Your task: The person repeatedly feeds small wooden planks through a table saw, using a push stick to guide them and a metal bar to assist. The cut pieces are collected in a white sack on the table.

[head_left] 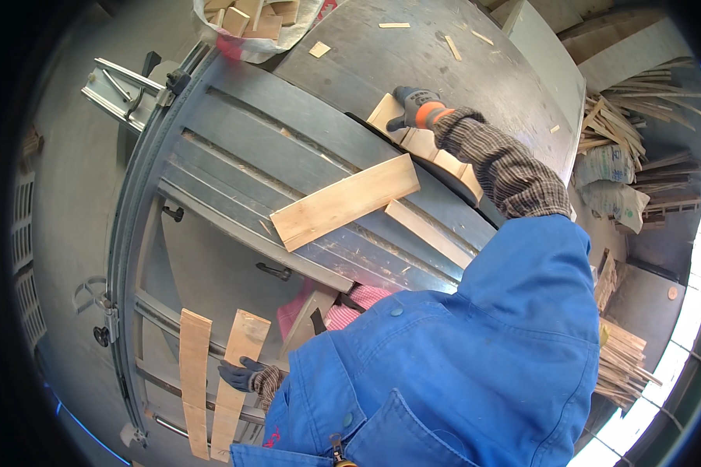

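My left hand [241,375], in a dark grey glove, grips the edge of a long narrow wooden board [247,331] at the lower left. Beside it lies a second narrow board [195,350], roughly parallel. My right hand [418,109], in a grey glove with an orange cuff, is stretched far forward and closed over a short wooden piece [382,113]. Several more short wooden pieces [420,143] line up behind it, partly under my right sleeve. A wider wooden board [346,201] lies slantwise on the grooved metal table [249,167], and a narrow strip [430,232] rests to its right.
A white sack [288,48] of wood offcuts stands at the far left. Wood scraps [453,48] are scattered on the flat metal surface [366,66]. A curved metal rail [125,233] borders the left side. Stacked wood strips [615,128] and filled bags [606,165] stand at the right.
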{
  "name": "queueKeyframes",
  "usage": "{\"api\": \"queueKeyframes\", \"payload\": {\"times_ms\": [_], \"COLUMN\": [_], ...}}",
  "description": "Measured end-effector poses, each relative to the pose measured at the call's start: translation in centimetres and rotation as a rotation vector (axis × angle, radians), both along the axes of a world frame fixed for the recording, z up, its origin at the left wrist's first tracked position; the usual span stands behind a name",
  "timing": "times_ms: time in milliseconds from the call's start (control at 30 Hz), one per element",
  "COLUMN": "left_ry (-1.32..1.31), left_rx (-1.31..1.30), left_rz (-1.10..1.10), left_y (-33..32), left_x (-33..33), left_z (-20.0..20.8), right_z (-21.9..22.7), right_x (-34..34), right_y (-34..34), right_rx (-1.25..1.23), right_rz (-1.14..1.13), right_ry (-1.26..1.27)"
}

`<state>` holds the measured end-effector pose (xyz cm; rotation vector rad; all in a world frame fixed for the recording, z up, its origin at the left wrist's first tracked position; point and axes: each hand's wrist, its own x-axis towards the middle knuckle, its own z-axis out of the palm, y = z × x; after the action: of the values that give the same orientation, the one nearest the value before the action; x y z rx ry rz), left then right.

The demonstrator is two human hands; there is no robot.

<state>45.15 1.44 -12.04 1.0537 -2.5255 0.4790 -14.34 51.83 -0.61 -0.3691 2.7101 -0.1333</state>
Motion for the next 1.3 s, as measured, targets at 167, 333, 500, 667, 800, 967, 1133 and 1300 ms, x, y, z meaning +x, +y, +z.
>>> {"api": "queueKeyframes", "payload": {"times_ms": [167,333,500,667,800,967,1133,1300], "left_ry": [-0.026,-0.146,-0.039,0.001,-0.015,-0.015,0.03,0.133], "left_rx": [0.052,0.106,0.136,0.089,0.059,0.13,0.128,0.061], "left_rz": [0.069,0.145,0.039,-0.016,-0.002,0.039,0.066,0.036], "left_y": [0.5,-0.7,0.6,0.8,-0.9,0.1,-0.2,-0.2], "left_x": [-0.8,1.4,-0.5,-1.4,1.3,1.2,0.9,0.9], "left_z": [0.6,0.0,1.8,3.9,0.4,0.9,-0.4,-0.7], "right_z": [-0.4,-0.2,3.8,9.2,10.7,7.9,-2.6,-10.5], "right_x": [-2.4,-7.4,-15.6,-21.6,-17.9,2.7,27.7,36.1], "right_y": [-0.5,-1.1,-5.7,-14.2,-18.6,-18.8,-14.4,-8.1], "right_rx": [-0.106,-0.45,-1.138,-1.697,-1.596,-1.309,-0.99,-0.589], "right_rz": [-0.126,-0.209,-0.475,-0.535,-0.492,0.314,0.154,0.348], "right_ry": [-0.071,-0.081,0.037,-0.101,-0.134,0.344,0.296,0.638]}}
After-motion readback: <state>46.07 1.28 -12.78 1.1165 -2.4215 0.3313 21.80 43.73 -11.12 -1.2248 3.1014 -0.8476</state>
